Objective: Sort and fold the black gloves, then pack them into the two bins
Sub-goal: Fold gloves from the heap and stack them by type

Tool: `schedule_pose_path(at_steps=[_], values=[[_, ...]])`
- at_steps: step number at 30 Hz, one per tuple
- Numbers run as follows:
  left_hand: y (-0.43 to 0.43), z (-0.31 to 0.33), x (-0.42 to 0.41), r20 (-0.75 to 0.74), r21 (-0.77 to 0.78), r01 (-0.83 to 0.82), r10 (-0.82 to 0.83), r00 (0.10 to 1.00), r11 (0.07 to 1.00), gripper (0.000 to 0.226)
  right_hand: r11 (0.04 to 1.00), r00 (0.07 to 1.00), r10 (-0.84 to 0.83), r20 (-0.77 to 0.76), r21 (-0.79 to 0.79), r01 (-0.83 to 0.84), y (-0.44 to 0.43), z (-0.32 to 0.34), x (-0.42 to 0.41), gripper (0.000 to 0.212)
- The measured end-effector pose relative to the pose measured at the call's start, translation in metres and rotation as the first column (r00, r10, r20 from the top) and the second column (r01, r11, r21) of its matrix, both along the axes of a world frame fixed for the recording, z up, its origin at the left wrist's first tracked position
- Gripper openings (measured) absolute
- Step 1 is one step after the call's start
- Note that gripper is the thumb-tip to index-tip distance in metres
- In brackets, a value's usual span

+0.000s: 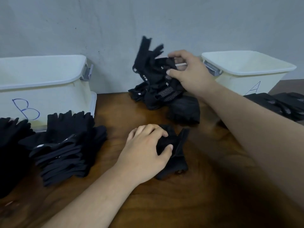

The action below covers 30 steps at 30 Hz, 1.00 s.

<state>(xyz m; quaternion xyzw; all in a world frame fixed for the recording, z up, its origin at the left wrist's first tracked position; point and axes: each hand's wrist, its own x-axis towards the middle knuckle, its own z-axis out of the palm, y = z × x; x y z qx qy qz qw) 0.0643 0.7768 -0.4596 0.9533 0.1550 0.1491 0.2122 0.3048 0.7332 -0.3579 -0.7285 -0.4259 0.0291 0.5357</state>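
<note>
My left hand (146, 150) grips a folded black glove (174, 155) lying on the wooden table in the middle. My right hand (189, 71) pinches a black glove (151, 61) lifted off the loose heap of gloves (158, 94) at the back by the wall; its fingers stick up and look blurred. A white bin marked B (42, 89) stands at the left, a white bin marked A (246, 71) at the right. A neat stack of folded gloves (65, 148) lies in front of bin B.
More black gloves (9, 145) lie at the far left edge. Another group of black gloves (283, 106) lies in front of bin A at the right. A single dark glove (184, 111) rests beside the heap. A grey wall (115, 22) closes the back.
</note>
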Motion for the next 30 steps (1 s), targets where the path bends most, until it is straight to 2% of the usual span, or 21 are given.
schedule_pose_path(at_steps=[3, 6, 9, 11, 14, 16, 19, 21, 25, 30], values=[[0.001, -0.002, 0.000, -0.003, 0.002, 0.002, -0.002, 1.000, 1.000, 0.040, 0.998, 0.997, -0.029, -0.072, 0.062, 0.034, 0.009, 0.000, -0.002, 0.034], [0.000, -0.004, 0.000, 0.006, 0.020, 0.014, -0.015, 1.000, 1.000, 0.040, 0.991, 0.992, -0.128, 0.016, 0.036, 0.128, 0.008, 0.001, 0.001, 0.026], [-0.001, -0.004, 0.000, 0.008, 0.025, 0.021, -0.021, 1.000, 0.999, 0.040, 0.985, 0.985, -0.171, 0.032, -0.010, 0.171, 0.003, 0.003, -0.001, 0.033], [-0.001, -0.003, 0.000, 0.017, 0.022, 0.024, -0.024, 1.000, 0.999, 0.039, 0.993, 0.990, -0.115, -0.076, -0.017, 0.114, -0.001, 0.008, -0.002, 0.039], [-0.002, -0.004, -0.001, 0.015, 0.027, 0.024, -0.024, 1.000, 0.999, 0.040, 0.990, 0.937, 0.107, -0.334, 0.122, -0.070, -0.005, 0.016, 0.002, 0.038], [-0.002, -0.004, -0.001, 0.015, 0.034, 0.024, -0.024, 1.000, 0.999, 0.040, 0.978, 0.908, 0.181, -0.377, 0.170, -0.125, -0.011, 0.023, 0.005, 0.031], [-0.001, -0.004, 0.000, 0.015, 0.035, 0.025, -0.025, 1.000, 0.999, 0.041, 0.972, 0.918, 0.211, -0.336, 0.173, -0.160, -0.018, 0.028, 0.009, 0.049], [-0.001, -0.004, 0.001, 0.012, 0.032, 0.024, -0.024, 1.000, 0.999, 0.041, 0.973, 0.949, 0.193, -0.250, 0.172, -0.153, -0.018, 0.032, 0.012, 0.058], [-0.002, -0.003, 0.000, 0.021, 0.036, 0.025, -0.026, 0.999, 0.999, 0.041, 0.972, 0.983, 0.159, -0.092, 0.187, -0.139, -0.018, 0.042, 0.011, 0.060], [-0.002, -0.003, 0.000, 0.030, 0.043, 0.025, -0.026, 0.999, 0.999, 0.042, 0.985, 0.989, 0.144, 0.025, 0.090, -0.146, -0.020, 0.041, 0.008, 0.057]])
